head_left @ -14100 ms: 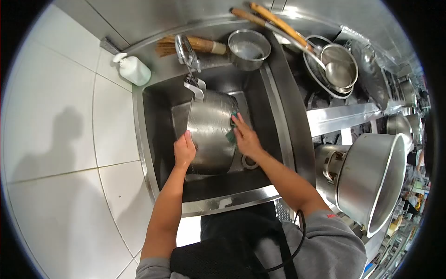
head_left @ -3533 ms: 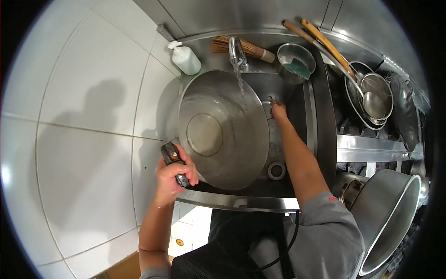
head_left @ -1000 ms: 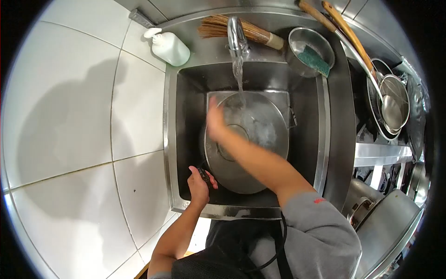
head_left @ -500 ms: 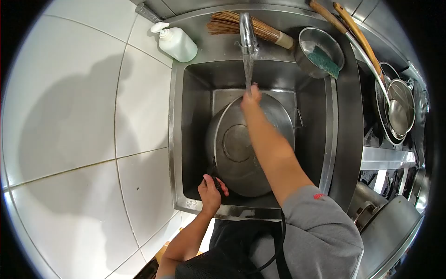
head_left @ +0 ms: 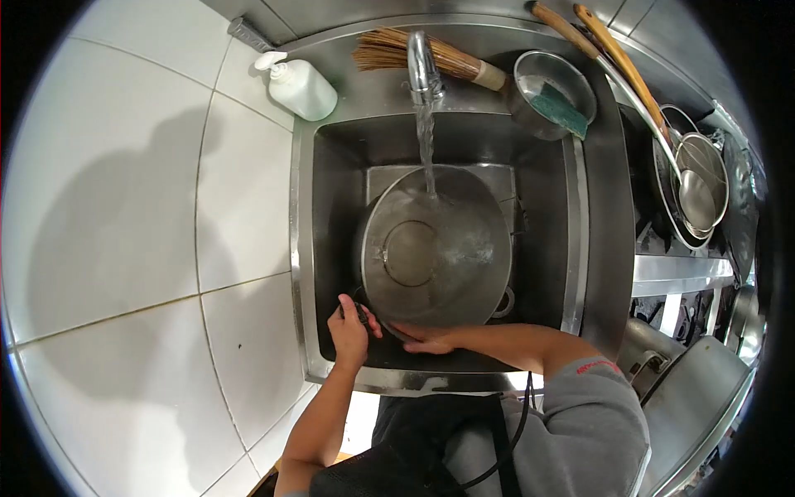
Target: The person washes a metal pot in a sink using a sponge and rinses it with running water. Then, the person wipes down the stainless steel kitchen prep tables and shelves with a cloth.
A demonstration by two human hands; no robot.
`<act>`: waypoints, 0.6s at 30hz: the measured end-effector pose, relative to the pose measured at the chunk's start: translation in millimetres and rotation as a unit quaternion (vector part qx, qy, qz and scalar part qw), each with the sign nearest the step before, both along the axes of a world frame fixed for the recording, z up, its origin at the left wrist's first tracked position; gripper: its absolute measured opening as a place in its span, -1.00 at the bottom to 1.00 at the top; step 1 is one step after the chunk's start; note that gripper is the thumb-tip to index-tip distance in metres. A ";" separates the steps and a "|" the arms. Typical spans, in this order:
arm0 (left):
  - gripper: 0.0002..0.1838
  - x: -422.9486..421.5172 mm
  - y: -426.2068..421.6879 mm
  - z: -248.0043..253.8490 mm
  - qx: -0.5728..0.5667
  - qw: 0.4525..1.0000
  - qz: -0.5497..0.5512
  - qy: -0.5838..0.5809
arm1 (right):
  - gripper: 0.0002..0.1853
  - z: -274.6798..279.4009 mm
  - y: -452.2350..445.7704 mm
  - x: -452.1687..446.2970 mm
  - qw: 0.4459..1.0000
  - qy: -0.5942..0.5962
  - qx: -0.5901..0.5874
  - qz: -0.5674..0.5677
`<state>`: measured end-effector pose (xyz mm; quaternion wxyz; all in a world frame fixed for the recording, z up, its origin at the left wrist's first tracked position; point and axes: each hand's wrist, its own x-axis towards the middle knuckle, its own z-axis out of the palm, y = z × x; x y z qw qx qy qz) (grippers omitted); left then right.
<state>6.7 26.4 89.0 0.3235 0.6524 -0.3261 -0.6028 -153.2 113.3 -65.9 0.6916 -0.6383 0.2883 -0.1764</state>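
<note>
A large round metal pot (head_left: 447, 290) sits in the dark sink (head_left: 542, 248), its open mouth facing up. Water runs from the faucet (head_left: 422, 66) into it. At the pot's lower left, my left hand (head_left: 352, 327) is wrapped round its dark handle (head_left: 362, 313). My right hand (head_left: 426, 338) lies against the near outer side of the pot, with its fingers outstretched and partly hidden beside the wall. Another handle shows at the pot's right side.
Behind the sink are a white pump bottle (head_left: 302, 89), a straw brush (head_left: 447, 60) and a small pot (head_left: 555, 74) with a green scouring pad (head_left: 559, 109). Strainers and a ladle (head_left: 697, 201) lie at the right, above a large metal pot (head_left: 696, 406).
The right hand has moved from the pot's far rim to its near side. Earlier, the pot was tilted and scrubbed with the green pad, which now lies in the small pot.
</note>
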 end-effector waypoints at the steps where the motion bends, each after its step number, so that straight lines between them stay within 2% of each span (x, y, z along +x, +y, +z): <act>1: -0.37 1.7 -0.9 -2.3 -0.003 1.000 -0.001 -0.009 | 0.01 -8.1 8.3 -28.4 0.993 0.079 0.011 0.086; 4: -0.37 4.8 -5.0 -4.9 0.006 1.000 -0.004 -0.028 | 0.03 -22.6 1.1 -86.9 0.926 0.253 0.038 0.277; 6: -0.37 4.9 -12.5 -5.0 0.006 1.000 -0.007 -0.009 | -0.03 -49.4 -25.6 -110.5 0.878 0.311 0.022 0.364; 7: -0.37 3.8 -15.8 -4.3 0.010 1.000 -0.009 -0.013 | -0.10 -74.9 -49.3 -120.7 0.865 0.318 0.188 0.339; 9: -0.39 -0.1 -22.8 -1.1 0.013 1.000 -0.013 -0.005 | -0.24 -60.4 -114.3 -147.8 0.852 0.464 0.145 0.195; 10: -0.39 -1.2 -25.9 -1.3 0.016 1.000 -0.013 -0.006 | -0.31 -64.6 -127.5 -156.2 0.861 0.508 0.032 0.001; 11: -0.39 0.0 -27.2 -1.2 0.023 1.000 -0.011 -0.013 | -0.32 -75.9 -147.2 -159.9 0.829 0.544 -0.063 -0.115; 13: -0.41 0.3 -26.6 -0.3 0.027 0.999 -0.013 -0.029 | -0.36 -69.8 -169.5 -171.7 0.824 0.510 -0.201 -0.143; 14: -0.41 0.0 -24.7 -1.2 0.033 0.999 -0.005 -0.030 | -0.36 -88.5 -168.1 -181.1 0.827 0.508 -0.200 -0.134; 16: -0.43 2.8 -18.8 -2.0 0.022 0.999 -0.012 -0.047 | -0.41 -140.2 -152.1 -197.1 0.675 0.563 -0.476 -0.026; 17: -0.44 2.9 -16.3 -3.2 0.022 0.999 -0.002 -0.045 | -0.41 -142.5 -144.4 -188.0 0.679 0.558 -0.476 -0.024; 18: -0.44 3.5 -15.0 -4.4 0.025 0.999 0.003 -0.047 | -0.36 -138.1 -124.6 -174.2 0.677 0.621 -0.395 0.018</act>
